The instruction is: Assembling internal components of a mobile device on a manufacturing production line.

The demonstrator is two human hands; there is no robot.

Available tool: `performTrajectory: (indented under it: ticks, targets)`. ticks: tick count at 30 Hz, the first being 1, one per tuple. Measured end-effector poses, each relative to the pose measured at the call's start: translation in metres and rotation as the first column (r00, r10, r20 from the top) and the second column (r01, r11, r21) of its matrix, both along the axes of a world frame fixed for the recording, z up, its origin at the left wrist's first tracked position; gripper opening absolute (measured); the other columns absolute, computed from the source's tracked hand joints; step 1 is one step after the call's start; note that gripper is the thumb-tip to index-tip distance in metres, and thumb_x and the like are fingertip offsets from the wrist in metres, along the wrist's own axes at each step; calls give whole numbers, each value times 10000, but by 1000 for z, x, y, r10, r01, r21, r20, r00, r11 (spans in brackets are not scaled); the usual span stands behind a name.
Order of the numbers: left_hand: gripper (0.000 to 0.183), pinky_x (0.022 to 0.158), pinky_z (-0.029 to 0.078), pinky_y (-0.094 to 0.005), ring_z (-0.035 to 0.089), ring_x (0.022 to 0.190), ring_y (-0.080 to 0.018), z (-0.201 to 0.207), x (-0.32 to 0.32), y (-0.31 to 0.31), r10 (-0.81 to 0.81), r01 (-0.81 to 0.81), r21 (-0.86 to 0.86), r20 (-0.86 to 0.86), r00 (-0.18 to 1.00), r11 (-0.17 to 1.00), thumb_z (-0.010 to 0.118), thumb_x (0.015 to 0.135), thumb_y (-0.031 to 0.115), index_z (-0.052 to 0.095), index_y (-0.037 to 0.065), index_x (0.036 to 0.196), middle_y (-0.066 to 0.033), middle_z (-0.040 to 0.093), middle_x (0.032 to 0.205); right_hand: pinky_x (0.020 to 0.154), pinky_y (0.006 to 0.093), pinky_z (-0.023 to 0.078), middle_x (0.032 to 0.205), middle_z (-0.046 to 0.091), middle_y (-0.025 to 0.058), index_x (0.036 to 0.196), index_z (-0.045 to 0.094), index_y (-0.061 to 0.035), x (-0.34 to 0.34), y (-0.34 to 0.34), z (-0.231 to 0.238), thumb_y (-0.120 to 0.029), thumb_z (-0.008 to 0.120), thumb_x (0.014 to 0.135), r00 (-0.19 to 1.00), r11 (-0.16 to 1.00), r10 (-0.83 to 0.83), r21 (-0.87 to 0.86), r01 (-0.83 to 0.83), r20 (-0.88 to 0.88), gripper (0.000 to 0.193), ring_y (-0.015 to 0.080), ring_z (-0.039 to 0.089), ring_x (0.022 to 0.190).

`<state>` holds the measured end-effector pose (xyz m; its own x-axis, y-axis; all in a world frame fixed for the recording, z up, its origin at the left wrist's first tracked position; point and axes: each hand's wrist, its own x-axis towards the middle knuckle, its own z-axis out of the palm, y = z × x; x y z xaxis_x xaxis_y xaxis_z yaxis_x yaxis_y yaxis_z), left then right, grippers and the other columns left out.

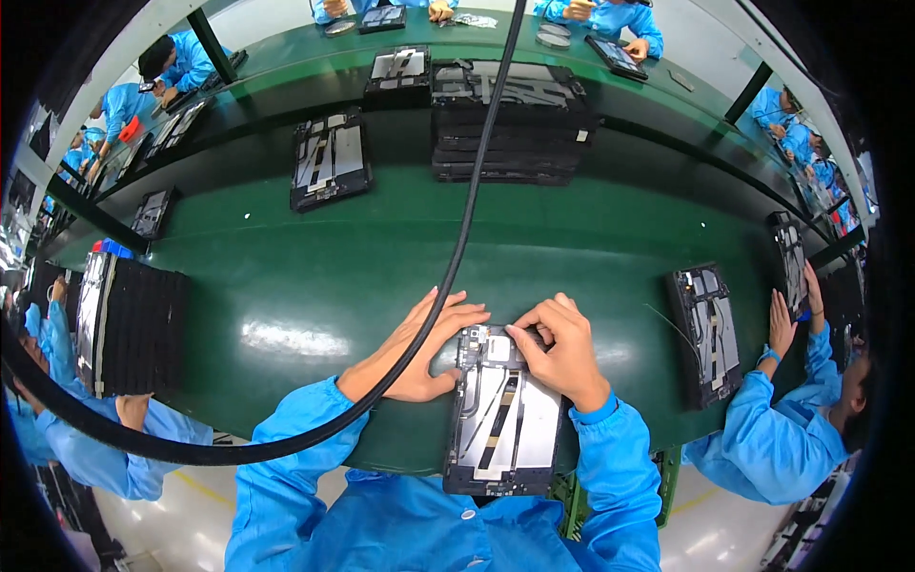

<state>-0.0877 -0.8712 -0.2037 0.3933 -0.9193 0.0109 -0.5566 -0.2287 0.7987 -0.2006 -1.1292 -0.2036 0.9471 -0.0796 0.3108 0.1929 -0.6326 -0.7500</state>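
An opened tablet (488, 419) with a dark frame, silver battery panels and thin flat cables lies before me, its lower end reaching the table's near edge. My left hand (412, 355) rests at its upper left, fingers stretched toward the top edge and thumb at the left side. Over the upper right corner, my right hand (564, 351) has curled fingers, with thumb and forefinger brought together on the tablet's top part. Whatever may be between those fingertips is hidden. A thick black cable (463, 224) hangs across the view, passing in front of my left hand.
Stacked tablet trays (510, 124) stand at the back, with another opened tablet (330, 160) to their left. On the green table (572, 248), one more tablet (705, 336) lies right, and a black stack (133, 324) stands left. Co-workers in blue, including one person (791, 419), sit around.
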Motion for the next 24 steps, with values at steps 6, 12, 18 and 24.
performTrajectory:
  ticks: [6, 12, 18, 24]
  targets:
    - [919, 1384, 98, -665, 290, 1683, -433, 2, 0, 0, -21, 21, 7, -17, 1000, 1000, 809, 793, 106, 507, 123, 1661, -154, 484, 1732, 689, 401, 393, 664, 577, 60, 851, 734, -59, -3, 11, 6, -91, 852, 890, 994, 995, -100, 13, 101, -51, 128, 245, 477, 667]
    - [912, 1388, 86, -658, 277, 1690, -431, 4, 4, 0, -24, 26, 38, -39, 999, 999, 804, 815, 99, 496, 126, 1674, -158, 472, 1742, 694, 399, 398, 671, 596, 63, 839, 721, -64, -1, 10, 4, -74, 848, 855, 997, 997, -74, 1, 74, -30, 129, 240, 502, 673]
    - [906, 1386, 74, -661, 267, 1693, -432, 0, 3, -2, -26, 28, 52, -39, 999, 998, 803, 820, 101, 494, 123, 1672, -165, 450, 1754, 695, 395, 387, 650, 566, 51, 806, 704, -90, -3, 7, 0, -100, 841, 820, 997, 998, -59, -10, 59, -44, 138, 235, 501, 687]
    - [911, 1386, 53, -664, 257, 1697, -431, 0, 0, -4, -3, 4, 70, -17, 1000, 998, 800, 824, 101, 485, 125, 1678, -153, 455, 1754, 736, 395, 363, 635, 534, 23, 761, 678, -110, -4, -1, 2, -99, 816, 763, 990, 997, 81, -11, -82, -113, 139, 235, 499, 718]
